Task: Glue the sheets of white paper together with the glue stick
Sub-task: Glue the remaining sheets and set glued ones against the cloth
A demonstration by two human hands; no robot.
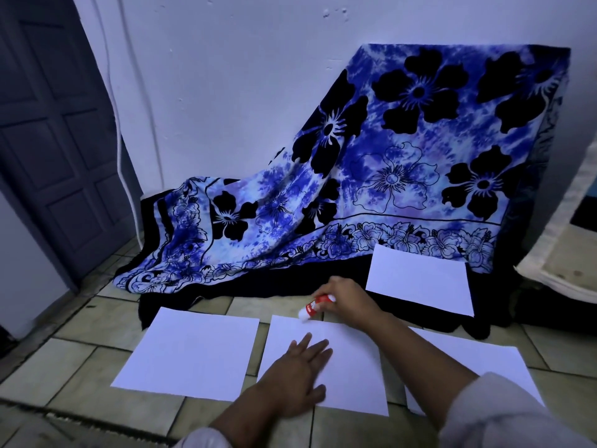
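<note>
Several white paper sheets lie on the tiled floor. The middle sheet [352,373] is pinned under my left hand [298,373], which lies flat with fingers spread. My right hand [347,297] grips a red glue stick [315,308], and its white tip touches the far edge of that middle sheet. A left sheet [190,354] lies beside it with a small gap. A right sheet [504,360] is partly hidden by my right arm. A fourth sheet [420,279] rests farther back on the dark cloth.
A blue and black flowered cloth [403,163] drapes over something against the white wall, and its dark hem spreads onto the floor. A grey door [55,130] stands at the left. A pale framed object [568,253] is at the right edge.
</note>
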